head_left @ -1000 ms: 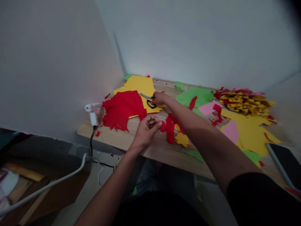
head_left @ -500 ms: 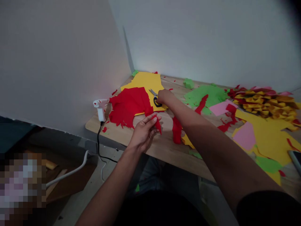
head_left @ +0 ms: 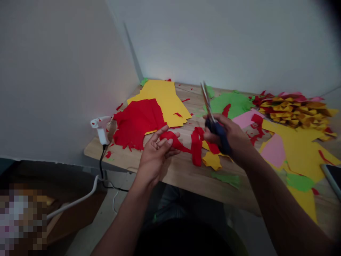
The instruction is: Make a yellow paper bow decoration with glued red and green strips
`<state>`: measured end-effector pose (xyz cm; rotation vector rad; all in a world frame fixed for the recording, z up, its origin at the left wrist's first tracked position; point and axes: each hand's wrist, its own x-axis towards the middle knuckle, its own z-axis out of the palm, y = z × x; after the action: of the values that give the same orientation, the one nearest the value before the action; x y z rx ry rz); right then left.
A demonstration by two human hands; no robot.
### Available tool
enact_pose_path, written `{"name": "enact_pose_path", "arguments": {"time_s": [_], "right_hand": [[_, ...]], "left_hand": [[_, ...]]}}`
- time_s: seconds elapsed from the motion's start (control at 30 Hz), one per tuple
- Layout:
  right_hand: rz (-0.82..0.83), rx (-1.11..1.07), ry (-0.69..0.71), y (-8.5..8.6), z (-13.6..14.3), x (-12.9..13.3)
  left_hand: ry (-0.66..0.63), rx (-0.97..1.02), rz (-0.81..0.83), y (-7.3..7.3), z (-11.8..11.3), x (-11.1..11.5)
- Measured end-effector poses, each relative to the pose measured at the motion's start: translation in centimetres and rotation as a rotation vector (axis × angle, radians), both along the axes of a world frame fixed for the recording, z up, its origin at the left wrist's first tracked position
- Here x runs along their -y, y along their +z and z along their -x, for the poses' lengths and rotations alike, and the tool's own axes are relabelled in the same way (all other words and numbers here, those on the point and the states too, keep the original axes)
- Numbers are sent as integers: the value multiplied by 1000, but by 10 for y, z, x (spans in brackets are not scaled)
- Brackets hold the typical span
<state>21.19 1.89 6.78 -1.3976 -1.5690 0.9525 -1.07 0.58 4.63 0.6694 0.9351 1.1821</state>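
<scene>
Between the thumb and fingers of my left hand (head_left: pixel 156 153) is a small pointed piece of red felt-like material (head_left: pixel 174 141). My right hand (head_left: pixel 230 137) grips a pair of scissors (head_left: pixel 210 106) by the dark handles, blades pointing up and away. A large red sheet (head_left: pixel 140 122) with ragged edges lies beyond my left hand, partly over a yellow sheet (head_left: pixel 162 92). Below the scissors are a curled red strip (head_left: pixel 196 151) and a yellow star-shaped piece (head_left: pixel 212 160) on the table.
A white glue gun (head_left: pixel 101 129) with a black cord stands at the table's left end. Green sheets (head_left: pixel 231 103), pink pieces (head_left: pixel 274 151) and a heap of folded yellow pieces (head_left: pixel 295 113) cover the right side. A phone-like object (head_left: pixel 331 177) lies far right.
My right hand has picked the scissors up off the yellow sheet and brought them right and nearer. My left hand keeps the red piece, now turned to show more of its surface.
</scene>
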Motion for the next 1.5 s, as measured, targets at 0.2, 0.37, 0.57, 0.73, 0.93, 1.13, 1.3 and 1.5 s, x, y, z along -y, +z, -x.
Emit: {"name": "enact_pose_path", "arguments": {"time_s": [0.2, 0.37, 0.57, 0.73, 0.93, 1.13, 1.3, 1.5], "right_hand": [[40, 104, -187, -17, 0, 113], [223, -23, -214, -30, 26, 127], [204, -115, -187, -37, 35, 130], [221, -34, -184, -35, 33, 129], [144, 71, -228, -34, 32, 132], [134, 115, -281, -36, 27, 135], [190, 46, -385, -49, 21, 144], [302, -17, -386, -61, 23, 152]], "left_hand": [[-62, -107, -76, 22, -17, 14], [-1, -143, -77, 40, -24, 25], [50, -144, -71, 50, -24, 35], [19, -177, -76, 46, -20, 39], [-4, -174, -80, 48, -16, 47], [55, -169, -102, 45, -19, 41], [-140, 40, 262, 4, -13, 19], [-191, 271, 366, -8, -12, 24]]}}
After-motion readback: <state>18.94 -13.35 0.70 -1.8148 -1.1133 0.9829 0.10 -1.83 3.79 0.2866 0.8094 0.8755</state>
